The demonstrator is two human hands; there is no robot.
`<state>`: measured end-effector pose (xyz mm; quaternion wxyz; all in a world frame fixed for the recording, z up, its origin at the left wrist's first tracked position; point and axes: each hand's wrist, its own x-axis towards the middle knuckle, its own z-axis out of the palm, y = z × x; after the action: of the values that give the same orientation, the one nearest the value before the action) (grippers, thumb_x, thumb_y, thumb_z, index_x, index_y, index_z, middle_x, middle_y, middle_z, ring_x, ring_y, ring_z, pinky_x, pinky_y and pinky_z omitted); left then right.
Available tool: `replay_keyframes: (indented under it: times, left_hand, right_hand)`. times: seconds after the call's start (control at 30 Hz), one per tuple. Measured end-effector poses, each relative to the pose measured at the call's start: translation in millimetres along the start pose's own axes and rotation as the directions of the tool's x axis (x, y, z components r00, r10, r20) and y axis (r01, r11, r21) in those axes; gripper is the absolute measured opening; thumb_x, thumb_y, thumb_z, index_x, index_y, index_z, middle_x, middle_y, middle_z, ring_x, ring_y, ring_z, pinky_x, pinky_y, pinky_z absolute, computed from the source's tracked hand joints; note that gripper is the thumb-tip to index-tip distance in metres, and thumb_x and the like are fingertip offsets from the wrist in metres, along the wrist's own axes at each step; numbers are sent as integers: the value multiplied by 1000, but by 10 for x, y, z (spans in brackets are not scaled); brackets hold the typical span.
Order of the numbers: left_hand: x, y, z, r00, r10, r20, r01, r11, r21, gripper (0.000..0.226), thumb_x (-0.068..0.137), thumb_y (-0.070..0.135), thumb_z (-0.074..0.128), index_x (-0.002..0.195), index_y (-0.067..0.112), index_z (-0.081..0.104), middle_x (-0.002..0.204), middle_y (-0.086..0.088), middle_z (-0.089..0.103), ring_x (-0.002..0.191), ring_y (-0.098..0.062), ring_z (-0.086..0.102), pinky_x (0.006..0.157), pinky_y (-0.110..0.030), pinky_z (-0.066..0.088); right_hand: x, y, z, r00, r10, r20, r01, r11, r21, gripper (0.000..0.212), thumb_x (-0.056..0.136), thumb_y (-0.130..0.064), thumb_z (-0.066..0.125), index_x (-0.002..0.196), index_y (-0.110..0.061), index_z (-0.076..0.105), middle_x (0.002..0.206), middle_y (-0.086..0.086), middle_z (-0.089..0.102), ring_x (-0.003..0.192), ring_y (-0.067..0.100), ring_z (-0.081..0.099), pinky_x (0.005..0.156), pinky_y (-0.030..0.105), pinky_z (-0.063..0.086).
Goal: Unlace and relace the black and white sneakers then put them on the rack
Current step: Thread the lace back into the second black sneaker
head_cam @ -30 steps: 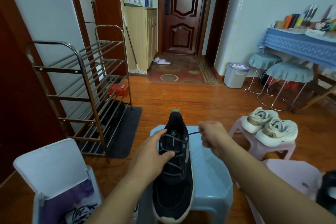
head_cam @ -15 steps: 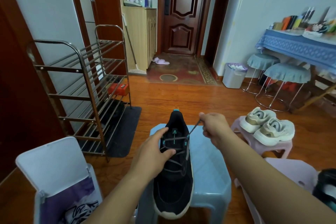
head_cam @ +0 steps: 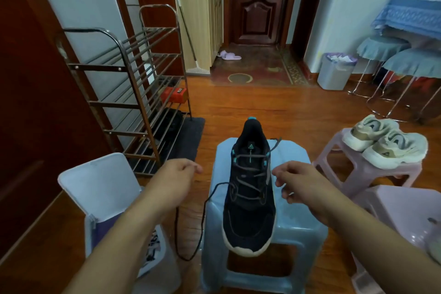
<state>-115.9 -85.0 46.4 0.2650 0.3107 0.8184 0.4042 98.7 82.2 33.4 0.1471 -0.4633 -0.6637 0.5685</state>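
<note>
A black sneaker (head_cam: 250,198) with a white sole lies on a light blue stool (head_cam: 296,229), toe toward me. Its dark lace (head_cam: 202,217) is partly pulled out. One long end hangs in a loop off the stool's left side and rises to my left hand (head_cam: 177,175), which is pinched shut left of the shoe. The other lace end (head_cam: 275,142) lies loose on the stool by the shoe's heel. My right hand (head_cam: 292,180) hovers beside the shoe's right side, fingers apart and holding nothing. The metal shoe rack (head_cam: 124,102) stands at the left.
A pair of beige sneakers (head_cam: 386,143) sits on a pink stool (head_cam: 362,172) to the right, with another pink stool (head_cam: 403,207) nearer me. A white bin (head_cam: 102,188) with its lid up is at my lower left. A dark mat (head_cam: 186,141) lies under the rack.
My right hand let go of the lace end it was pulling and dropped beside the shoe. My left hand left the tongue and drew the other lace end out to the left.
</note>
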Motion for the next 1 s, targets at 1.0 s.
replay_keyframes:
  times: [1.0]
  left_hand:
    - [-194, 405, 1071, 865, 493, -91, -451, 845, 286, 11, 93, 33, 65, 83, 31, 62, 80, 14, 58, 78, -3, 56, 66, -27, 49]
  right_hand:
    - [-240, 98, 261, 968, 129, 217, -247, 661, 708, 17, 93, -14, 66, 93, -5, 80, 94, 12, 74, 81, 17, 64, 76, 28, 54]
